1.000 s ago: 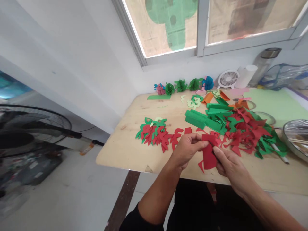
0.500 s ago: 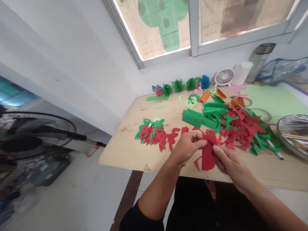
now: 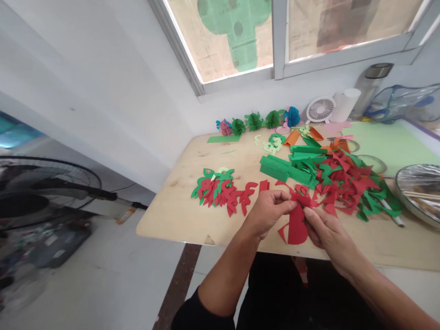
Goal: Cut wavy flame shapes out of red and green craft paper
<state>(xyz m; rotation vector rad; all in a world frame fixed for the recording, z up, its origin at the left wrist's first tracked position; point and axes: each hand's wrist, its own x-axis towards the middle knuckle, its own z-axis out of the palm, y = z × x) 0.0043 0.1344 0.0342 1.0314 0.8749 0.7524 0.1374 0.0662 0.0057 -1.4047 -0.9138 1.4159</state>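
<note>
A piece of red paper (image 3: 297, 224) with a rounded lower edge is held between my two hands near the table's front edge. My left hand (image 3: 274, 208) pinches its upper left part between thumb and fingers. On the right side, the thumb and fingers of my right hand (image 3: 319, 224) close on its edge. The top of the paper is bent over. A thin red scrap (image 3: 283, 233) lies beside it. To the left is a pile of red and green cut shapes (image 3: 218, 189); to the right, a heap of red scraps (image 3: 347, 181).
Folded green paper strips (image 3: 282, 169) lie behind my hands. Paper figures (image 3: 255, 121), a small white fan (image 3: 321, 110) and a bottle (image 3: 373, 89) stand along the wall. A foil-lined bowl (image 3: 421, 192) with chopsticks is at the right.
The upper part of the red paper is bent over more, uncovering red scraps behind it. Both hands keep their grip and have hardly moved. The view has shifted slightly.
</note>
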